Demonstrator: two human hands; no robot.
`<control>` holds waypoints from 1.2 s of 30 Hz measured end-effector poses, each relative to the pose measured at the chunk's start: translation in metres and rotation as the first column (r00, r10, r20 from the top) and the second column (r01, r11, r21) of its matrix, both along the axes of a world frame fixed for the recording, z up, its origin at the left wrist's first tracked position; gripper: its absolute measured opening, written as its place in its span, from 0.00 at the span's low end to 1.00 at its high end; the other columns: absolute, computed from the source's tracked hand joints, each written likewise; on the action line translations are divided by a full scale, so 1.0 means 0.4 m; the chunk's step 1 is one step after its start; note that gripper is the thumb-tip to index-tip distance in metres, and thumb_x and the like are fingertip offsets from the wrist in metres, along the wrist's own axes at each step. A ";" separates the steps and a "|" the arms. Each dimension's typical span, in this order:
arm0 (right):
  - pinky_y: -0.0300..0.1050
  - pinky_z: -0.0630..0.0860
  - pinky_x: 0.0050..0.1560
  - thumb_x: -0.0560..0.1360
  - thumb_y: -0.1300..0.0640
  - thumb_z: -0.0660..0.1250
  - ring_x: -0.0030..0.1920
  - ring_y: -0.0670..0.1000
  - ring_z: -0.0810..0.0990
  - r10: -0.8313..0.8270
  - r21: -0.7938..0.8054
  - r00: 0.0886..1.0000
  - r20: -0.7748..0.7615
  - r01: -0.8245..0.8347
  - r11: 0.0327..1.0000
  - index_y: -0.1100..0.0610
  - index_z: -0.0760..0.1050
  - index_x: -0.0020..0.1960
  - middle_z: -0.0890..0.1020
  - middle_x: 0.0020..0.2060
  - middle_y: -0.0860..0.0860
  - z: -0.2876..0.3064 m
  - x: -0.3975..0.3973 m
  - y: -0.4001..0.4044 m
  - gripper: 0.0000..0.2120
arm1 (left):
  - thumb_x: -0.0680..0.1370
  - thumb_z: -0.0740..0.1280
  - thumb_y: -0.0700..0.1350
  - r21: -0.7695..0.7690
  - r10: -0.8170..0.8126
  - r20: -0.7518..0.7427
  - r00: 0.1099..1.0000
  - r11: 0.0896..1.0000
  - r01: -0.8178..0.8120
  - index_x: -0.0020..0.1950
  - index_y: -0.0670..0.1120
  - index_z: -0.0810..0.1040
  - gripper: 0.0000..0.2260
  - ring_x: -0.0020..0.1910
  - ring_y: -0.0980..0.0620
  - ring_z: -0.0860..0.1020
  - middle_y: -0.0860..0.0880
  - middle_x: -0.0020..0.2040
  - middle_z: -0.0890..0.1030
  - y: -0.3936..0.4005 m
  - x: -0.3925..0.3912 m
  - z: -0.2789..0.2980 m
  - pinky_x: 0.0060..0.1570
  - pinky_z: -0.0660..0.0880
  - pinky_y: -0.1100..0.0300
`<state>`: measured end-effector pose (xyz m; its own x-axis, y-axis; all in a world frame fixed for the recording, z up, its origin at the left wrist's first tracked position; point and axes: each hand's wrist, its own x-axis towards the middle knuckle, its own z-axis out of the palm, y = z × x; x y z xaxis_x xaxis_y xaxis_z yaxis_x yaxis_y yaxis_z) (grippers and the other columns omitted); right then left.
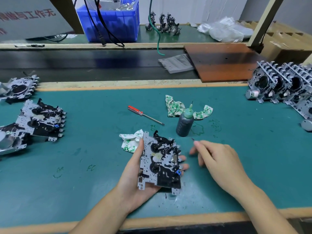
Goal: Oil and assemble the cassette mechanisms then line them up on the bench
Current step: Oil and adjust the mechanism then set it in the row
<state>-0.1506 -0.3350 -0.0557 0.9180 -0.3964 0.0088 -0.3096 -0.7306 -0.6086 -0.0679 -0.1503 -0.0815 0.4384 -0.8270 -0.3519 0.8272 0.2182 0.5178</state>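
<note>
two bare forearms, no sleeves in view. left hand (135, 176) and right hand (217, 159) ungloved, no rings, no watch or wristband, nails short and plain.
</note>
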 end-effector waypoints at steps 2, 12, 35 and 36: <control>0.47 0.72 0.42 0.79 0.51 0.59 0.44 0.49 0.76 0.028 -0.284 0.992 0.121 0.007 0.959 0.47 0.80 0.49 0.79 0.36 0.44 -0.005 -0.007 -0.002 0.10 | 0.77 0.54 0.65 -0.037 -0.030 0.005 1.000 0.999 0.030 0.65 0.40 0.76 0.33 0.64 0.33 0.73 0.32 0.65 0.73 0.004 -0.003 0.006 0.68 0.65 0.40; 0.46 0.65 0.61 0.70 0.36 0.62 0.46 0.50 0.79 0.461 -0.613 0.882 0.096 -0.313 0.726 0.55 0.80 0.47 0.80 0.42 0.47 -0.026 -0.042 -0.019 0.23 | 0.69 0.68 0.63 0.439 -0.402 0.130 0.907 0.843 0.311 0.55 0.43 0.83 0.27 0.51 0.48 0.83 0.43 0.51 0.84 0.005 0.103 0.083 0.51 0.79 0.56; 0.44 0.66 0.46 0.71 0.36 0.61 0.33 0.54 0.72 0.219 -0.574 0.914 0.342 0.019 0.818 0.57 0.72 0.31 0.71 0.29 0.48 -0.065 -0.048 0.013 0.25 | 0.58 0.59 0.79 0.426 -0.612 0.791 -0.011 0.564 -0.707 0.44 0.51 0.71 0.33 0.26 0.55 0.71 0.53 0.23 0.69 0.059 0.034 0.019 0.33 0.71 0.55; 0.43 0.66 0.46 0.70 0.37 0.62 0.32 0.54 0.72 0.205 -0.569 0.912 0.357 0.039 0.821 0.57 0.72 0.31 0.71 0.29 0.48 -0.067 -0.048 0.013 0.24 | 0.58 0.57 0.78 0.420 -0.628 0.778 -0.033 0.557 -0.717 0.45 0.52 0.72 0.33 0.27 0.55 0.72 0.54 0.24 0.69 0.056 0.039 0.022 0.32 0.71 0.56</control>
<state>-0.1699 -0.3299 -0.0823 0.8179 -0.1330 0.5598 -0.0613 -0.9875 -0.1451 -0.0525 -0.1280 -0.0729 0.8234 -0.5448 0.1585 -0.5442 -0.6792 0.4925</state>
